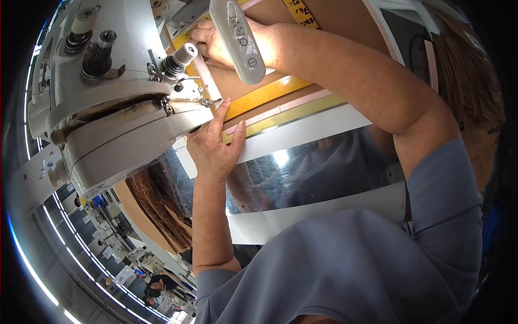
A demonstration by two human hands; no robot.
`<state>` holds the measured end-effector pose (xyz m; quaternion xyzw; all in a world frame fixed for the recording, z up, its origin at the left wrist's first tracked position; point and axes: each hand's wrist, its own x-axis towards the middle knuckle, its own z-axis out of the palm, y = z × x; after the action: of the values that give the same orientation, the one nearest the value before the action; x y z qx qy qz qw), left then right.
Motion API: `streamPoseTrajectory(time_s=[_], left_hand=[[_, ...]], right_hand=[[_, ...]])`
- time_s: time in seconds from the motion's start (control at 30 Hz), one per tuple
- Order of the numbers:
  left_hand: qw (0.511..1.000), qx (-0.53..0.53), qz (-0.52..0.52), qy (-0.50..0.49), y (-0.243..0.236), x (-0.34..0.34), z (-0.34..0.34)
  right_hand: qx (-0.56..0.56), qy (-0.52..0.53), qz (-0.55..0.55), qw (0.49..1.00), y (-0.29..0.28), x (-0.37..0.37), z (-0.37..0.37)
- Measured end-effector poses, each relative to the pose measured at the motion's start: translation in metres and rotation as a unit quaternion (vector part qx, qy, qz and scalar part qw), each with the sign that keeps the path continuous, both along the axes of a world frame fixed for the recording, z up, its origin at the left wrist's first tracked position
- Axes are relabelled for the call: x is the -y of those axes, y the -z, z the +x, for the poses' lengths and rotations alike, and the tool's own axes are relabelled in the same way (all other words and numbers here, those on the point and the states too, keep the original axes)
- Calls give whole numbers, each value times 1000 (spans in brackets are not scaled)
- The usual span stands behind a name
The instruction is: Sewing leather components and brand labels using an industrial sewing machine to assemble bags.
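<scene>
My left hand (215,144) lies palm down beside the sewing machine head (116,135). Its index finger stretches toward the machine's needle area, and the thumb is spread apart over a flat frame edged with yellow strips (270,97). Farther away, my right hand (216,47) rests flat on a brown panel (345,21) inside that frame. A white oval lamp (237,43) hangs in front of part of the right hand and hides it, but the fingertips show extended on the far side. Neither hand visibly grips anything.
A shiny metal table surface (270,183) lies between me and the frame. Brown layered pieces (156,208) hang at the left, and a stack of brown strips (467,81) stands at the right. Other machines and people (162,283) are in the lower left background.
</scene>
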<state>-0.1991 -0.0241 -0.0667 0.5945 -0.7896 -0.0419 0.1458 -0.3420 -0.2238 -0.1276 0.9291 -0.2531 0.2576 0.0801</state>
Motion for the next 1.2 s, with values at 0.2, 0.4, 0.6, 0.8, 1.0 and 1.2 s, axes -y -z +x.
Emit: streamPoseTrajectory(time_s=[0.2, 0.4, 0.6, 0.8, 1.0, 1.2], left_hand=[[1000, 11, 0, -23, 2, -2, -9], [993, 103, -12, -47, -5, -8, -13], [994, 96, -25, -34, -3, -14, -50], [996, 11, -83, 11, 17, -15, -63], [997, 37, -67, 0, 16, -10, -68], [995, 69, -67, 9, 14, -7, -71]], right_hand=[[22, -50, 45, 997, 27, -7, -11], [49, -93, 106, 989, 6, -24, -26], [7, -73, 168, 983, -11, -29, -45], [17, -76, 193, 978, -25, -33, -44], [12, -70, 217, 974, -32, -33, -45], [16, -73, 221, 972, -33, -33, -45]])
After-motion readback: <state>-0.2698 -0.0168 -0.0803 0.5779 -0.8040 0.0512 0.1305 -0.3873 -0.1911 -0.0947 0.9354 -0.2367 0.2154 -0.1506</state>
